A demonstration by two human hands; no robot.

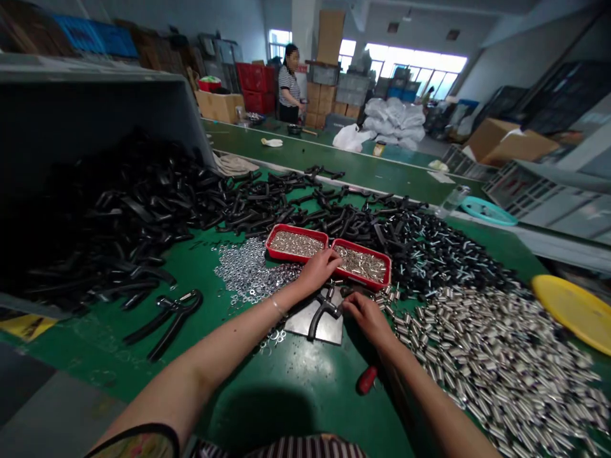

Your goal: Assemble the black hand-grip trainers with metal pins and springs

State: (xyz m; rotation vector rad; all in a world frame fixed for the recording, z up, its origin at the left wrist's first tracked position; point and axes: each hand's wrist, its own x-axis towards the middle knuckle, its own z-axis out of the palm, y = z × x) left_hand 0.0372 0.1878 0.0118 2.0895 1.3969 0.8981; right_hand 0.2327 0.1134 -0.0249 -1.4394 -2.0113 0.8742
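Note:
Over the left end of the right-hand red tray (390, 273), my left hand (321, 268) has its fingers bent together at the small metal pins (363, 264); anything between the fingertips is hidden. My right hand (366, 313) is closed in a pinch beside a black two-handled, plier-like tool (315, 321), and what the pinch holds is too small to make out. That tool lies on a grey metal plate (329, 334) between the hands. Another black plier-like tool (174, 318) rests on the green table to the left.
Black handles (143, 197) spill from a grey crate (195, 121). A second red tray (270, 248) holds small parts. Loose washers (248, 270), black screws (429, 248) and metal cylinders (496, 343) lie in heaps. A red handle (367, 380) is nearby. Across the table a person (289, 86) stands.

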